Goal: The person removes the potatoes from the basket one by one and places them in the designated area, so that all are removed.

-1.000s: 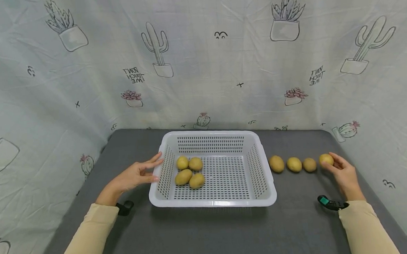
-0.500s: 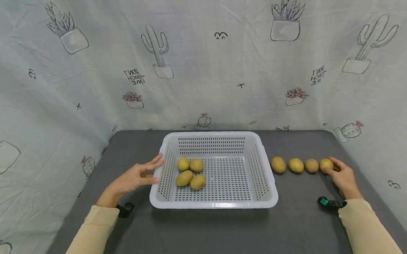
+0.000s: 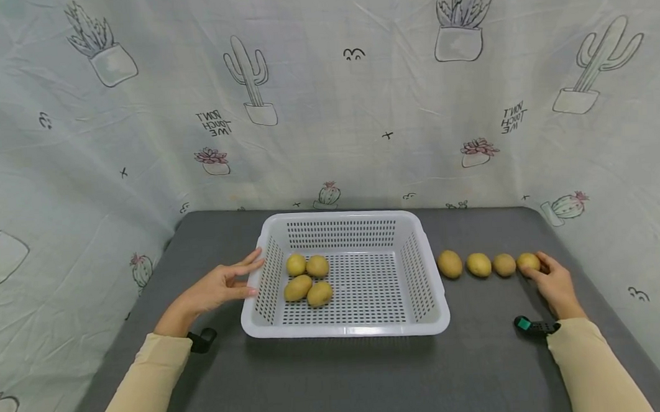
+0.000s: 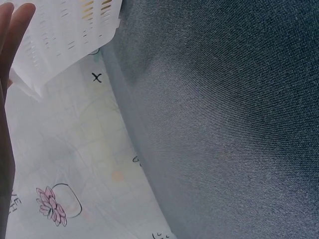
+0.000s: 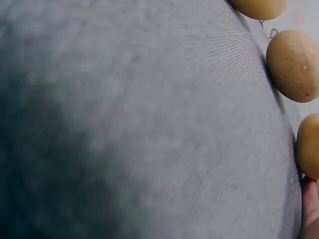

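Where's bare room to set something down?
Biggest: the table in front of the basket, between the sleeves. Also the basket's right half, between the potatoes inside and its right wall.
Crowded: the basket's left half; its left rim, where the left hand is; and right of it, where a row of potatoes runs to the right hand.

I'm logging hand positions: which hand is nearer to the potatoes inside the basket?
Left. The left hand is at the left end of the basket, outside the wall from those potatoes. The right hand is farther, beyond the right end, at the outermost potato.
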A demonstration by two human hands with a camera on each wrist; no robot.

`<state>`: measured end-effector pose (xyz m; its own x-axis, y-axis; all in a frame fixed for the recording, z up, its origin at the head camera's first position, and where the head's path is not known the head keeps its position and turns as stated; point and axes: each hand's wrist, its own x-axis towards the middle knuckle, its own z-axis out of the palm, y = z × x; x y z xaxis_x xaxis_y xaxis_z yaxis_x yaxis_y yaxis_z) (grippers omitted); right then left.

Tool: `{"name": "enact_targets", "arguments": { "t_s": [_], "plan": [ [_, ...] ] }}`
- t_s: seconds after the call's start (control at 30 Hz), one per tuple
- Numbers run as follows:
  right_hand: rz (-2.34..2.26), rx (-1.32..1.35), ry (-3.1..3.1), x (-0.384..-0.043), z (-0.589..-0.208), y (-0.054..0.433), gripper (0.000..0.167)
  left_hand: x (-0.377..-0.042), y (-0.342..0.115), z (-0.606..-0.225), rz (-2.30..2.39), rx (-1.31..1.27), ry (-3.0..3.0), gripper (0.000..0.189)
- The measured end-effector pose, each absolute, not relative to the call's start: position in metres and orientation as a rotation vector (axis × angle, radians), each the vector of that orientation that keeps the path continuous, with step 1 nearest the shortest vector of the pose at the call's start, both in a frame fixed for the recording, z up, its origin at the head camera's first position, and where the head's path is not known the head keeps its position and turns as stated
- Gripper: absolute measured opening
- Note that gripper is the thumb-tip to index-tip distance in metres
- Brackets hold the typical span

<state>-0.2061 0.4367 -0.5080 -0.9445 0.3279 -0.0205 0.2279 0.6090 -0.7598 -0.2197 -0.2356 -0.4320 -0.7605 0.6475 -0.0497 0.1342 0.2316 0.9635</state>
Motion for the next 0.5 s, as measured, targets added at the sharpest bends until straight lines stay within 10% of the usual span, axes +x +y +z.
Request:
{"name": "enact_targets", "arguments": {
  "t_s": [0.5],
  "plan": [
    [1.286,-0.265,-2.595,-0.198,-0.487,0.436,0.072,-0.218,-0.235,-0.428,1.557,0.704,2.058,0.07]
  ]
}}
